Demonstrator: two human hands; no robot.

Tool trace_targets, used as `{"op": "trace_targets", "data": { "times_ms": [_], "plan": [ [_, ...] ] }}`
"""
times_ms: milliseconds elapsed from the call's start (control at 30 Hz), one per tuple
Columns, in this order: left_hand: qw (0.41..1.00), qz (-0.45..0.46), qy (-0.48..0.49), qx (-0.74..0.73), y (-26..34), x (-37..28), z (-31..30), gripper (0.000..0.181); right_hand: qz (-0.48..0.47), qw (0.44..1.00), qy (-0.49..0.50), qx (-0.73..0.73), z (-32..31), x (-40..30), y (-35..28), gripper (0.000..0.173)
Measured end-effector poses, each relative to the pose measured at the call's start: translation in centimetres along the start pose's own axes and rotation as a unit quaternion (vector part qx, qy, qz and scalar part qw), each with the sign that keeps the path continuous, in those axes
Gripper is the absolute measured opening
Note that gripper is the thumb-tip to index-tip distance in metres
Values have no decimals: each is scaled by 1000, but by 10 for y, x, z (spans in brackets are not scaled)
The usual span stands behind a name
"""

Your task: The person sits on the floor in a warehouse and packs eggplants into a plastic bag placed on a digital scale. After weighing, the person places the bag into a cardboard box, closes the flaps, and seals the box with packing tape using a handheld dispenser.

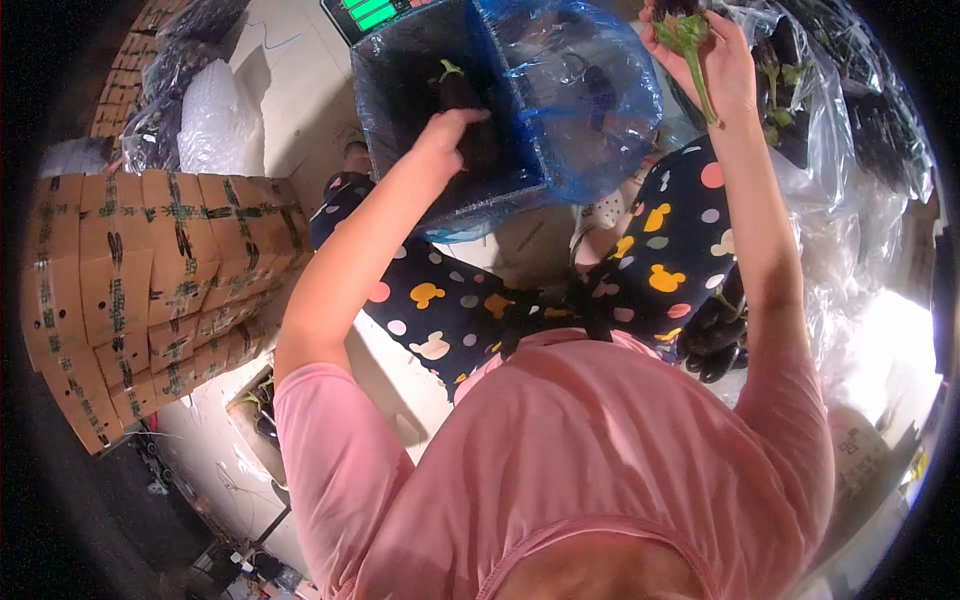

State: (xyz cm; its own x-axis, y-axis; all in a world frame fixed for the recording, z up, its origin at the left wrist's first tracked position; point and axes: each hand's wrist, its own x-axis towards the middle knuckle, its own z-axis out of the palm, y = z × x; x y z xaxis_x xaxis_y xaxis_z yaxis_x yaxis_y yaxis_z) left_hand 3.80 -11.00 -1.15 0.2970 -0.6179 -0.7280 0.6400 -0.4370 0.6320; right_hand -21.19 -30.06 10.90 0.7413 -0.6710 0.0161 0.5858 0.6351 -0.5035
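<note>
In my right hand (724, 64), at the upper right, is an eggplant (679, 6) held near its green calyx, the stem hanging toward my wrist. The rest of that eggplant runs out of the picture. My left hand (444, 142) reaches into a box lined with a blue plastic bag (525, 161). Just beyond its fingers a dark eggplant (455, 94) with a green stem lies inside the box. The box's interior is very dark, so whether the left fingers grip anything is hidden. The bag's loose side (577, 82) spreads out to the right.
A scale display (373, 13) glows green behind the box. Stacked cardboard cartons (172, 277) stand at left, below bubble wrap (220, 120). Clear plastic bags (817, 150) with eggplants crowd the right side. More eggplants (711, 337) lie beside my right thigh.
</note>
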Motion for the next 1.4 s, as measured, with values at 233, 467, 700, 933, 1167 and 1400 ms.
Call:
{"op": "trace_targets", "data": {
  "times_ms": [233,467,700,933,1167,1400],
  "plan": [
    [930,-38,24,365,-16,16,15,31,-40,998,-4,-45,-3,-4,-5,45],
    [563,195,-101,796,-53,73,0,26,10,982,72,-172,32,-11,-2,46],
    [487,140,-40,861,-34,43,35,23,48,993,-99,-38,15,-7,6,54],
    [637,396,0,661,51,-9,37,19,-23,977,-182,-106,23,-19,4,66],
    [840,435,-74,315,49,-89,88,18,-223,943,-46,-243,31,-21,0,77],
    [806,524,-243,127,54,-143,169,63,-467,587,-23,-661,41,-32,6,66]
  ]
}}
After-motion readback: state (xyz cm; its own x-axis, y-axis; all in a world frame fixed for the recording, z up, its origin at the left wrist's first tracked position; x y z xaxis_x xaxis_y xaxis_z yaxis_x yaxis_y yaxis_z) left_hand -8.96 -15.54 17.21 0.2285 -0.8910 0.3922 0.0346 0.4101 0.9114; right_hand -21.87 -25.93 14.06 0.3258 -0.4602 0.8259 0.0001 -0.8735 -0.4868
